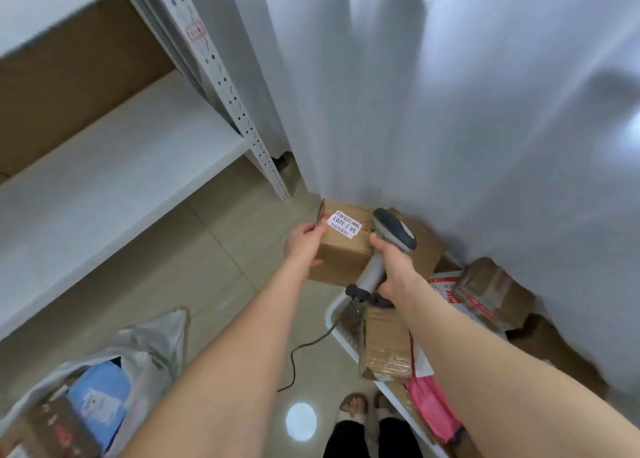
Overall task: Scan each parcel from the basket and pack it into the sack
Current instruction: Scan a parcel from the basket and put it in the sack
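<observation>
Most of our view is curtain [450, 94], filling 12 to 4 o'clock, while the shelf [104, 167] takes 9 to 11. Next in size, the sack [152, 347] gapes on the floor at 7 o'clock with a blue packet [100, 392] and other parcels inside. The basket [341, 336] sits at 5 o'clock, holding a taped parcel [384, 343], a pink bag [433, 409] and more.

Just below centre we hold the box [341, 253] in the air, near the curtain's hem. Our left hand [303, 246] grips its 9 o'clock corner, fingers curled over the top edge. Our right hand [391, 263] has its fingers clamped round the handle of the scanner [394, 231], whose cable [301, 353] trails across the floor toward 7 o'clock.

The label [344, 224] lies face up on the box's top, its long axis running from about 10 to 4 o'clock. The scanner's head sits just beside the label's 3 o'clock end; we cannot tell whether it touches the box.

We judge the scan to be the step in hand: the label lies at 9 o'clock from the scanner's head, so the window must face that way. After that the box goes to the sack at 7 o'clock, and our left hand is both nearer and carrying it.
</observation>
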### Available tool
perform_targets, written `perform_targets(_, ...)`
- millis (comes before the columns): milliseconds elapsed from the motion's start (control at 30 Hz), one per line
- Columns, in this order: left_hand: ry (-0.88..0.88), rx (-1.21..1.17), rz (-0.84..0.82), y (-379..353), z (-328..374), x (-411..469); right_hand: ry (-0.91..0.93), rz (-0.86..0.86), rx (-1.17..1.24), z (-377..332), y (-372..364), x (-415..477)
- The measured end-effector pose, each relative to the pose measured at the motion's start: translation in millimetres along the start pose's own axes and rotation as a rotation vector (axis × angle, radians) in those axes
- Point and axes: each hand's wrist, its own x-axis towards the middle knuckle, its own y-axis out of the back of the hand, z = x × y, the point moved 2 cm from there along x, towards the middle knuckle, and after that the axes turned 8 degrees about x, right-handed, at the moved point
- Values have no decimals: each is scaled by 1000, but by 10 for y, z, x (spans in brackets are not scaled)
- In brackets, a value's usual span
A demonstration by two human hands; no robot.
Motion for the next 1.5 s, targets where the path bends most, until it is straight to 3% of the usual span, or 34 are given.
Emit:
perform_targets(167,-65,-116,-28,411,477,-513,68,-104,-19,-342,-328,-673)
perform_targets(367,28,-366,-224,826,857,-1124,232,-268,-68,-494,-416,-1330)
perform_targets(633,-11,-211,-202,1149,1046,-1586,299,-366,-146,-555,-402,-1952)
perform_targets(833,-18,-220,-299,1085,1049,-1935,216,-325,-16,-632,-259,-2310)
perform_targets(1033,-33,-69,-137,977,1174,-2192,225,-400,-36,-779,-61,-2537)
perform_targets(1233,20,-93,-221,863,1194,-2376,294,-428,-45,-911,107,-2616)
perform_targets(1367,-95,-144,-282,843,1200,-2448,286,-410,-37,-940,194,-2640)
perform_targets(1500,-336,-136,-330,826,1267,-2480,183,-411,52,-979,227,-2634)
